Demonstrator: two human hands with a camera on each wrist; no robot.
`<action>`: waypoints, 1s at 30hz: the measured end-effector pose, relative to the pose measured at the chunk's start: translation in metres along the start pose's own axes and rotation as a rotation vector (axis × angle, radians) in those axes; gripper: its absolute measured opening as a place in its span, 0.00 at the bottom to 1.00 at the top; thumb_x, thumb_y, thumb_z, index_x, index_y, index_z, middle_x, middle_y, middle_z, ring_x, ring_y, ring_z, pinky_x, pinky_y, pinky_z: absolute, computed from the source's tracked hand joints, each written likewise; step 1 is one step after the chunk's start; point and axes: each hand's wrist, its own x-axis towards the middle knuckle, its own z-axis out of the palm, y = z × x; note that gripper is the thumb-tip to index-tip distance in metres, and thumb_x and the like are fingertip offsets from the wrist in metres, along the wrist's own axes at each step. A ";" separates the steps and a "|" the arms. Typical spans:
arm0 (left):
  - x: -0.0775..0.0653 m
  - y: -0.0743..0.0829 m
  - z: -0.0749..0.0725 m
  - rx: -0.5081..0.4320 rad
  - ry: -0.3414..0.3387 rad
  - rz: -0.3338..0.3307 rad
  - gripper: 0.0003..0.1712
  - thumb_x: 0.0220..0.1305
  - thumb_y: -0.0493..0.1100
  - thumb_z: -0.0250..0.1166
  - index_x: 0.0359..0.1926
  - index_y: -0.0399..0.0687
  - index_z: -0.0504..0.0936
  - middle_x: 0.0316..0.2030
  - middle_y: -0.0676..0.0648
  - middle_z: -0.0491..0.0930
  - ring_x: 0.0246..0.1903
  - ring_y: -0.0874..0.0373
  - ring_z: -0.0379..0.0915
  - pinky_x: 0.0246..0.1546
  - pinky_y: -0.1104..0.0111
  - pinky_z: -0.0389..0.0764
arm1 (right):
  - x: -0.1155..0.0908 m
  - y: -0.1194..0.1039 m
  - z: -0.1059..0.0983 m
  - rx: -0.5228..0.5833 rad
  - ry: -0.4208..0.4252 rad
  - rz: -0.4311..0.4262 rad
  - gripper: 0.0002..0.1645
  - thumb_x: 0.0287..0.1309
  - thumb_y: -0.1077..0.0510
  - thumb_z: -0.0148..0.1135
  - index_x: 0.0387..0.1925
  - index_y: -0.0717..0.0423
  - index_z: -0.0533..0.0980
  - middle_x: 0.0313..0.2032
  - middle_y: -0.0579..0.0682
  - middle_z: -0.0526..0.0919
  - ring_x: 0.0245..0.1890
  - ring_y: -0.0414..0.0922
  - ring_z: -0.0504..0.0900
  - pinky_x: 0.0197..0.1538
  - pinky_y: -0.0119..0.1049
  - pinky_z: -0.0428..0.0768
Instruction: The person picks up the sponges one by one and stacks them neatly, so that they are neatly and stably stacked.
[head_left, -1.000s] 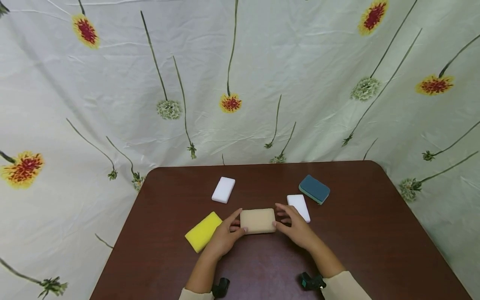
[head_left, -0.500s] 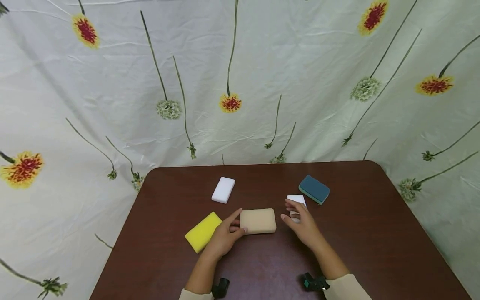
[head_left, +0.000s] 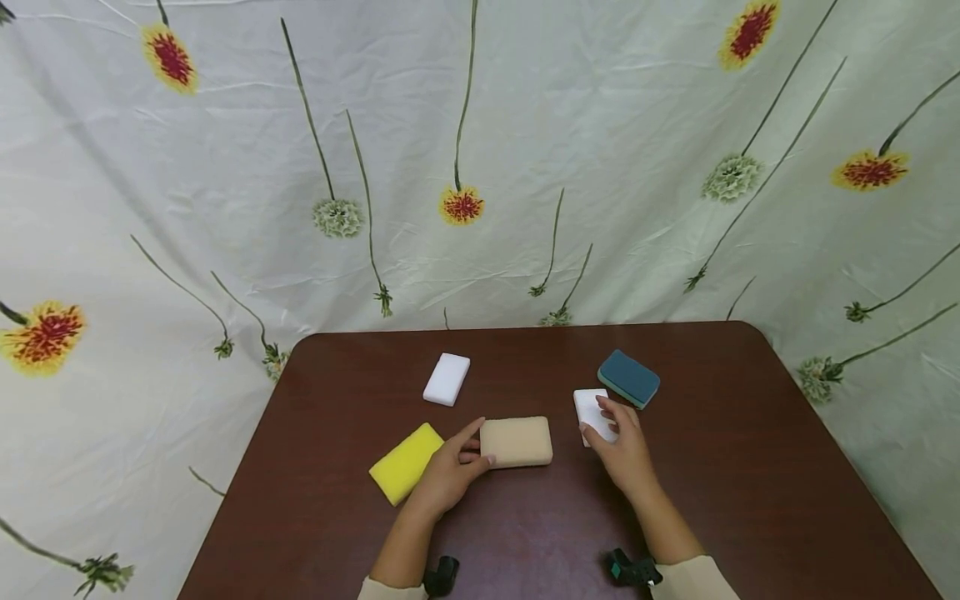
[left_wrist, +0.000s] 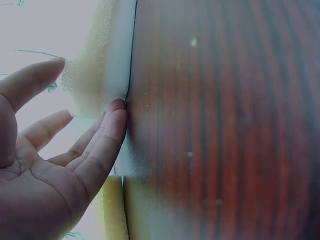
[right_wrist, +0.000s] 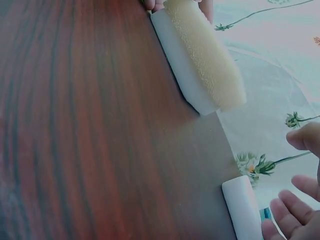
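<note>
At the head view's lower centre, the left hand (head_left: 447, 473), grip relaxed, touches the left end of a beige rectangular sponge (head_left: 516, 442) on a white slab (right_wrist: 179, 60). Right of centre, the right hand (head_left: 624, 450), grip unclosed, spreads over a smooth white rectangular block (head_left: 588, 405).

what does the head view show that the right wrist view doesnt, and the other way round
Only the head view: the yellow sponge, the far-left white block and the cream sleeves.

Only the right wrist view: a white layer under the beige sponge, seen from the side.

Both: that beige sponge, the right-hand white block, the right hand, the left hand (just fingers in the wrist view), the table and the flowered cloth.
</note>
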 end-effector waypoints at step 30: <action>-0.001 0.001 0.000 0.028 0.003 -0.008 0.40 0.67 0.50 0.68 0.76 0.56 0.64 0.58 0.40 0.77 0.53 0.50 0.79 0.48 0.58 0.81 | -0.001 0.018 -0.006 -0.224 -0.018 0.157 0.52 0.57 0.49 0.72 0.74 0.65 0.57 0.67 0.70 0.61 0.67 0.67 0.62 0.64 0.63 0.68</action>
